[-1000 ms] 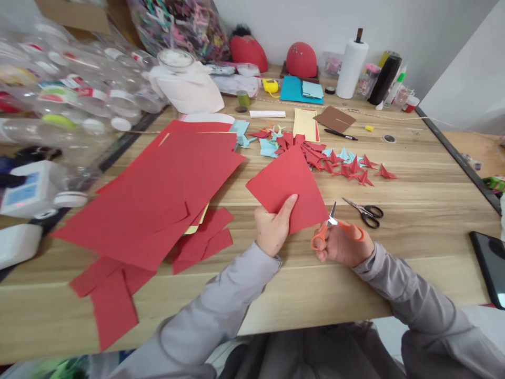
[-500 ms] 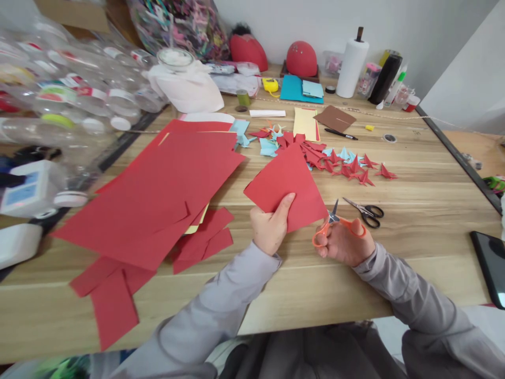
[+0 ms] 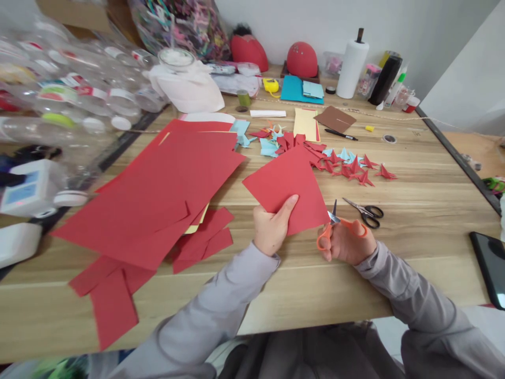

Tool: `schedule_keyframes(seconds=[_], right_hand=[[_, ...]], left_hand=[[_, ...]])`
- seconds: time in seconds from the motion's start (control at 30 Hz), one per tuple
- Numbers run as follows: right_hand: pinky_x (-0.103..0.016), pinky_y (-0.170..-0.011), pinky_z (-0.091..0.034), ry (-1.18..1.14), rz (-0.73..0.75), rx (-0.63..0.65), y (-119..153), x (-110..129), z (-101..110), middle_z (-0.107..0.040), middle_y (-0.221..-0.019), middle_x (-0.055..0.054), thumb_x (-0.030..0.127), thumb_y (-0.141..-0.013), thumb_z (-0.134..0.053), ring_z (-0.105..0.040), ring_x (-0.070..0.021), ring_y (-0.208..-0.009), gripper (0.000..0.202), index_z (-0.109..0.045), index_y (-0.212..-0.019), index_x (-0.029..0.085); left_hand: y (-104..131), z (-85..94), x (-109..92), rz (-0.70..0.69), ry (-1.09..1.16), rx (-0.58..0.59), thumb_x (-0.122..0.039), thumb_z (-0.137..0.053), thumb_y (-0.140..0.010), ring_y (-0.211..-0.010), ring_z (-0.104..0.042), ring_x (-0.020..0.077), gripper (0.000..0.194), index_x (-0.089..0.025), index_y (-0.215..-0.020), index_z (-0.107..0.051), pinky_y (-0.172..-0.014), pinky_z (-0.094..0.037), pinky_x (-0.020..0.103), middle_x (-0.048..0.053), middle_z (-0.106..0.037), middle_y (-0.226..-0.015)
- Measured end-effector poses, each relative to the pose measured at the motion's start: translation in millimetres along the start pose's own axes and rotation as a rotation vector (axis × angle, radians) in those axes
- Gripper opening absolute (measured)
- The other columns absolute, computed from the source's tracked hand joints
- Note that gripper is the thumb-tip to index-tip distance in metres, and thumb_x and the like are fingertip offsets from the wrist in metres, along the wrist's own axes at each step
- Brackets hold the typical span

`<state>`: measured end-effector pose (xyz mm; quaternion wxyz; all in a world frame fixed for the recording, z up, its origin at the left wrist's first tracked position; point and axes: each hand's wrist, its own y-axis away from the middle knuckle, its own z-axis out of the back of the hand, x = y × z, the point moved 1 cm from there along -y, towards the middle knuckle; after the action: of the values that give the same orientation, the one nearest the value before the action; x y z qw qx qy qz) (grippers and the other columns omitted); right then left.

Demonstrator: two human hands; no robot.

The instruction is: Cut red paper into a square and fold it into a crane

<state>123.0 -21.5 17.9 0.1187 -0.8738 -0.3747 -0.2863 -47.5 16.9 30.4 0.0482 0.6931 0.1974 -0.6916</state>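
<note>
My left hand [image 3: 272, 226] pinches a red square of paper [image 3: 292, 184], its thumb lying on top and the other fingers hidden beneath. Orange-handled scissors [image 3: 334, 216] are in my right hand [image 3: 349, 243], with finger and thumb through the loops. Their blades are parted at the right corner of the red paper; whether they touch it I cannot tell. Just right of them lie black-handled scissors [image 3: 366, 212] on the table. Large red sheets [image 3: 158, 189] are piled to the left, with red offcuts [image 3: 114, 305] around their near edge.
Beyond the held paper are folded red and blue paper cranes [image 3: 355, 166]. A black pen [image 3: 341, 134], brown paper [image 3: 335, 119] and yellow paper [image 3: 305, 123] lie farther back. Plastic bottles [image 3: 79, 95] crowd the left side. A phone [image 3: 491, 268] rests at the right edge.
The red paper and my left hand have shifted slightly to the right. The orange scissors' handles have come a little closer together, and the blades remain parted.
</note>
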Motion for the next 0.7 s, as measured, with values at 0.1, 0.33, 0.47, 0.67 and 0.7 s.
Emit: schedule_keyframes(seconds=[0.1, 0.33, 0.47, 0.67, 0.7], right_hand=[[-0.026, -0.058, -0.044, -0.010, 0.005, 0.035, 0.3, 0.9, -0.6, -0.064, -0.077, -0.005, 0.058, -0.071, -0.065, -0.061, -0.0152, -0.066, 0.053, -0.057, -0.093, 0.011], [-0.025, -0.058, -0.044, -0.012, 0.001, 0.049, 1.8, 3.6, -2.1, -0.065, -0.078, -0.005, 0.055, -0.073, -0.065, -0.062, -0.0155, -0.067, 0.051, -0.056, -0.098, 0.012], [-0.025, -0.058, -0.044, 0.000, -0.006, 0.041, 2.3, 4.9, -2.0, -0.065, -0.078, -0.005, 0.055, -0.074, -0.064, -0.063, -0.0149, -0.067, 0.048, -0.056, -0.096, 0.013], [-0.024, -0.053, -0.043, 0.066, -0.003, 0.015, 1.1, 6.2, -3.5, -0.064, -0.073, -0.003, 0.054, -0.074, -0.063, -0.060, -0.0141, -0.061, 0.046, -0.054, -0.100, 0.017], [-0.024, -0.053, -0.043, 0.073, 0.001, 0.010, 1.1, 6.3, -3.7, -0.064, -0.073, -0.003, 0.055, -0.074, -0.063, -0.060, -0.0143, -0.061, 0.047, -0.054, -0.101, 0.018]], left_hand=[[1.8, -1.4, 1.1, 0.059, 0.059, 0.053, -0.038, -0.073, -0.066, -0.084, -0.068, 0.0207, 0.031, -0.012, -0.084, -0.071, -0.075, -0.056, 0.029, 0.008, -0.073, -0.090], [3.3, -4.5, 1.5, 0.335, 0.307, 0.160, -0.038, -0.077, -0.062, -0.089, -0.067, 0.0226, 0.040, -0.012, -0.092, -0.070, -0.077, -0.056, 0.032, 0.010, -0.072, -0.099], [2.9, -5.3, -0.8, 0.429, 0.390, 0.171, -0.035, -0.080, -0.059, -0.088, -0.067, 0.0218, 0.041, -0.013, -0.092, -0.069, -0.078, -0.055, 0.032, 0.010, -0.071, -0.100], [4.6, -5.0, -1.4, 0.399, 0.333, 0.201, -0.036, -0.078, -0.061, -0.088, -0.067, 0.0222, 0.040, -0.012, -0.091, -0.070, -0.079, -0.054, 0.033, 0.010, -0.071, -0.100], [4.9, -4.6, -1.3, 0.378, 0.306, 0.196, -0.037, -0.078, -0.061, -0.088, -0.067, 0.0222, 0.040, -0.012, -0.091, -0.070, -0.079, -0.054, 0.033, 0.010, -0.072, -0.099]])
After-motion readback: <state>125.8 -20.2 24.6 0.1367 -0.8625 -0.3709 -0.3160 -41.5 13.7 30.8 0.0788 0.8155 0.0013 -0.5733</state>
